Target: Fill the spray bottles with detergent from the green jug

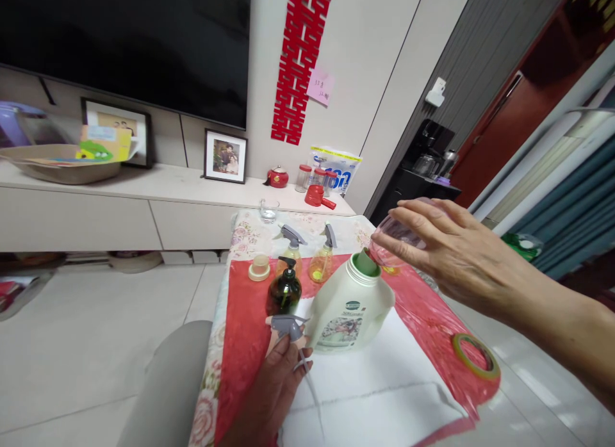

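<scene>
My left hand (281, 380) is closed around a grey and pinkish trigger sprayer head (287, 325), whose thin tube hangs down over the white sheet. My right hand (451, 242) grips a clear pinkish bottle (388, 234), tilted close to the mouth of a pale green detergent jug (354, 303). The palm hides part of that bottle, and I cannot tell whether it touches the green spout (368, 266). Behind the sprayer head stands a dark pump bottle (284, 292). Two yellowish spray bottles (321, 261) with grey triggers are farther back.
A roll of tape (475, 356) lies on the red covering (425, 309) at right. The jug stands on a white sheet (384, 383). A pale cap (259, 268) and a glass cup (270, 211) are toward the back. Beyond is a cabinet with a red scoop (316, 195).
</scene>
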`<act>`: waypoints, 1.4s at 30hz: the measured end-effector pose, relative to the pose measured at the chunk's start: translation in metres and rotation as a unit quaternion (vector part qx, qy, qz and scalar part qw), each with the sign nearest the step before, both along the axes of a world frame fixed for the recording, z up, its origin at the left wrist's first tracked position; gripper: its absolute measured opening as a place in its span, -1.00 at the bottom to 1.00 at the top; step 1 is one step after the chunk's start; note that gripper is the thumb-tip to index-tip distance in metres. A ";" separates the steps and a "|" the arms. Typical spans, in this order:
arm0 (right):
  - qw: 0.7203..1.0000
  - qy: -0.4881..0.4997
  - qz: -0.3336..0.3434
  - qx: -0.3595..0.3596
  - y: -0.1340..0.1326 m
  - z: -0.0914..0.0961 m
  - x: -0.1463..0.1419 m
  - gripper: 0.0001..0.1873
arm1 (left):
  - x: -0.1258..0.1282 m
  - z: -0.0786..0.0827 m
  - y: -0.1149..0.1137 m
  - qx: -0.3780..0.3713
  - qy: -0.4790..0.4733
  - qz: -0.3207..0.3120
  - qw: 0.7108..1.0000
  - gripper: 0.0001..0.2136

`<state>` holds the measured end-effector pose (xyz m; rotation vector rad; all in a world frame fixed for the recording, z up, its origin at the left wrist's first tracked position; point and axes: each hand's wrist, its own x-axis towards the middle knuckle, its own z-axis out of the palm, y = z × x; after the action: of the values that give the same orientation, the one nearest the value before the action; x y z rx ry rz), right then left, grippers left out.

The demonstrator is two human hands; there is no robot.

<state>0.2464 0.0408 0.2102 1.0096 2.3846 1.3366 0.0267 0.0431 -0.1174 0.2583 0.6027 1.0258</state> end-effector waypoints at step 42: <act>0.761 0.620 -0.123 -0.148 -0.123 -0.239 -0.062 -0.23 | 0.008 0.081 -0.032 0.131 -0.064 0.015 0.989 -0.80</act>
<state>0.1843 -0.0817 -0.0288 2.4909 2.8337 -0.0027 0.0347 0.0110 -0.0362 0.4116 0.3557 1.1422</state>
